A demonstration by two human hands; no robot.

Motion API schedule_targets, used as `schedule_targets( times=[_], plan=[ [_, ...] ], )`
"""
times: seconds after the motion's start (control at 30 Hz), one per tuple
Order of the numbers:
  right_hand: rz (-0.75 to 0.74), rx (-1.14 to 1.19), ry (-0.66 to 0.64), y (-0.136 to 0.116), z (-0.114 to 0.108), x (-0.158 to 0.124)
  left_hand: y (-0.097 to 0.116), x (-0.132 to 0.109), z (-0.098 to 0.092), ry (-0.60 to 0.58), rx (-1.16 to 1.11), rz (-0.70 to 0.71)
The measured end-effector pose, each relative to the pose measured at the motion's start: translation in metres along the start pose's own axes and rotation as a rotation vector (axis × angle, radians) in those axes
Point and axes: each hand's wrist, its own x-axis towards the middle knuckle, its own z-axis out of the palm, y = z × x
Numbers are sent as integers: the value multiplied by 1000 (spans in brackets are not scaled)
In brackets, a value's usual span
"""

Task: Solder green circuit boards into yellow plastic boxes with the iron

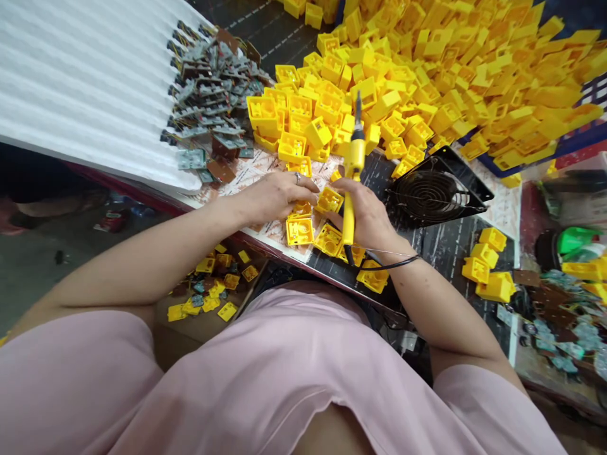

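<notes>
My right hand (pixel 367 212) is closed round a yellow soldering iron (pixel 355 155), its metal tip pointing away from me; its black cable runs over my wrist. The fingertips of that hand are near a small open yellow housing (pixel 329 200). My left hand (pixel 282 194), with a ring on one finger, has its fingers bent over yellow housings; what they grip, if anything, is hidden. Just below it an open housing (pixel 300 232) lies at the table edge. More open housings (pixel 328 240) sit in a row under my right hand, one (pixel 373 277) at the edge.
A large heap of yellow housings (pixel 379 82) fills the back. Wired circuit boards (pixel 213 88) lie beside white foam (pixel 95 88) at left. A black fan (pixel 439 189) stands to the right, near several housings (pixel 488 265). Below the table, a box holds yellow pieces (pixel 211 294).
</notes>
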Motion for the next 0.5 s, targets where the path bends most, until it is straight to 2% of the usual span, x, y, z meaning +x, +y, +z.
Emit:
schedule_targets(
  times=[0.1,0.17,0.2,0.27,0.37,0.43,0.5],
  plan=[
    [55,-155,-16,-6,4,-1,4,-10,-3,94,21,-188],
    [111,-230,-6,-8,5,-1,8,-17,-5,69,66,-314],
    [124,-230,2,-8,4,0,10,-19,-4,28,78,-334],
    [134,-212,24,-9,-2,0,13,-20,-3,-34,59,-305],
    [170,-78,146,-12,-25,-9,17,-18,1,-58,-16,-214],
    [170,75,196,-15,-47,-26,21,-19,4,-12,-37,-177],
    [133,143,144,-20,-67,-52,27,-23,7,59,-28,-113]
  ],
)
